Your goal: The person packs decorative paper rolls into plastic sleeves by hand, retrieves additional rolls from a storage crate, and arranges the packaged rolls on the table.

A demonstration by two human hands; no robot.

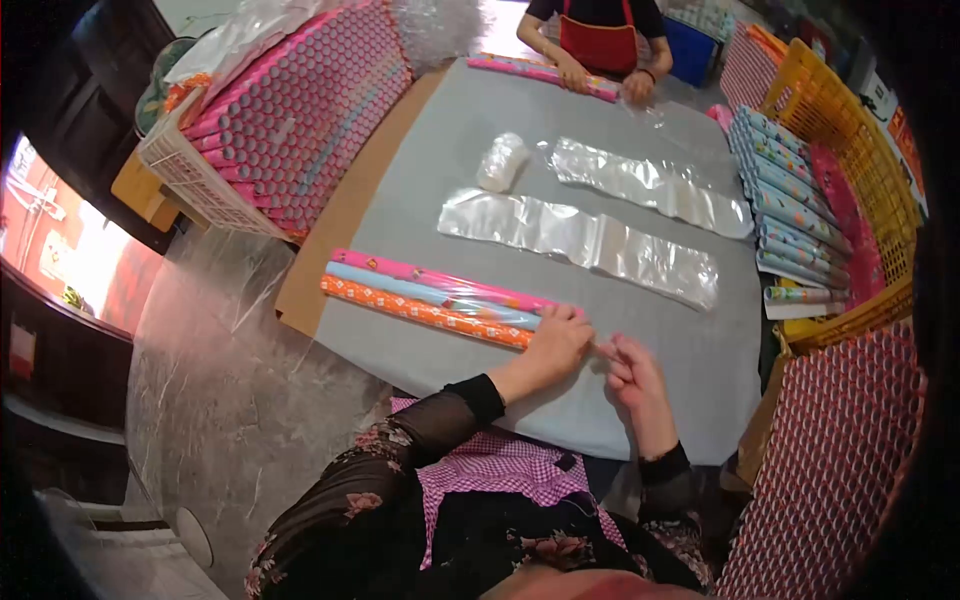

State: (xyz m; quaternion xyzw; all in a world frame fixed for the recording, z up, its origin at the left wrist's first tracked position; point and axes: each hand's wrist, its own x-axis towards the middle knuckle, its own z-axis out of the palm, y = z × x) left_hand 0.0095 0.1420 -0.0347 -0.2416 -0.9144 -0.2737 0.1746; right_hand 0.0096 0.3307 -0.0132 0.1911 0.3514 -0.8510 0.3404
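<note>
Three rolls of wrapping paper lie side by side at the table's near edge: a pink roll [400, 272], a light blue roll [395, 288] and an orange patterned roll [420, 318]. A shine over them looks like a clear plastic sleeve. My left hand [560, 345] is closed over their right ends, hiding those ends. Just to the right, my right hand [637, 375] has its fingers curled, thumb and forefinger close to my left fingertips. Whatever it pinches, perhaps the sleeve's end, is too small to make out. Beyond my hands lie flat clear plastic sleeves [570, 238].
More clear sleeves [640, 188] and a bunched plastic piece [502, 162] lie farther back on the grey table [400, 220]. Across it, a co-worker's hands [605, 82] hold a pink roll [540, 72]. A crate of rolls [290, 110] stands left; a yellow basket [880, 150] stands right.
</note>
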